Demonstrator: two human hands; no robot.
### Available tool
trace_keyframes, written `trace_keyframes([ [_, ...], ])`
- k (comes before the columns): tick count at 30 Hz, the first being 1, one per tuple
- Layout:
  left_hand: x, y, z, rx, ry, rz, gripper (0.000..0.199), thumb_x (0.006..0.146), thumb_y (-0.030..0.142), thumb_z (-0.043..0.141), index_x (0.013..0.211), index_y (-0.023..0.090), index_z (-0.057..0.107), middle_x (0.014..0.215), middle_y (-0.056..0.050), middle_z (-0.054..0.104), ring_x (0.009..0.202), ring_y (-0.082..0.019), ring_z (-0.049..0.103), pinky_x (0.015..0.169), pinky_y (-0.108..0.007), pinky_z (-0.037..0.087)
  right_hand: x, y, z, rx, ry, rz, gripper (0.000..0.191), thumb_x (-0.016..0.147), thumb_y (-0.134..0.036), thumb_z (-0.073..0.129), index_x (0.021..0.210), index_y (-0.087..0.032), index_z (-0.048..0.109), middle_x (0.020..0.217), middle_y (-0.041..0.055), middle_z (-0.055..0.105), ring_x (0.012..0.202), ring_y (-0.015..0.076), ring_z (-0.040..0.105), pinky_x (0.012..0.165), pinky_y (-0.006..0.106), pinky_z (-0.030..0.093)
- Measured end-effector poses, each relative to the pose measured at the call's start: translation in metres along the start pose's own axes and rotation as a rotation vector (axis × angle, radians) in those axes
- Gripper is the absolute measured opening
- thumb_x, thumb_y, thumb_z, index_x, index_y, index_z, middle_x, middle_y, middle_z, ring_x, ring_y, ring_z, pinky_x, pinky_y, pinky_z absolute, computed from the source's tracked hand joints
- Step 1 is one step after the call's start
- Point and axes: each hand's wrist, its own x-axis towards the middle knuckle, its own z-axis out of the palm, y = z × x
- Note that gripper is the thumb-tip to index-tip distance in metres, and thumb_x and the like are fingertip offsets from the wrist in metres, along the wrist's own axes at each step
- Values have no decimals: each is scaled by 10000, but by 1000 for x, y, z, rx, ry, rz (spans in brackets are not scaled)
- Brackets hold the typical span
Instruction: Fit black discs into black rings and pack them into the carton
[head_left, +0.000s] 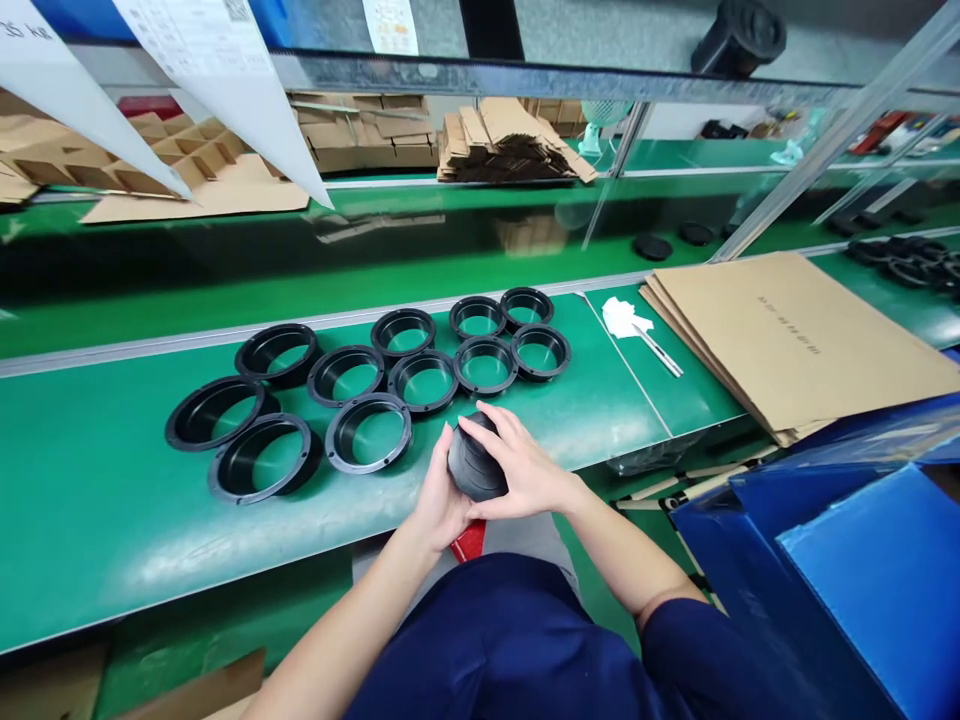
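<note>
Between my two hands, just past the near edge of the table, is a round black plastic part (477, 462) with curved lines across its face. My left hand (442, 497) is closed around its left side and underside. From the right, my right hand (523, 468) grips the same part, thumb below and fingers over the top. Several black flanged rings (370, 432) stand in loose rows on the green tabletop (97, 480), ahead and to the left. The closest ring to my hands lies just left of the held part. Its underside is hidden by my fingers.
To the right are stacked flat cardboard sheets (810, 335), a crumpled white tissue (626, 318) and a white pen-like tool (660, 352). Blue plastic boxes (862, 560) stand at lower right. A metal shelf (570, 75) crosses above, with papers (225, 80) hanging down at left.
</note>
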Motion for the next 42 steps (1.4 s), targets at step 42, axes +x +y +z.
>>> trace_keyframes([
  [42,34,-10,-52,797,-71,399,458,888,509,689,1171,153,631,1064,-118,718,1000,-242,696,991,-405,532,-6,126,-89,-429,508,727,753,990,-639,376,1477,-76,485,1547,224,405,1450,366,325,1188,583,256],
])
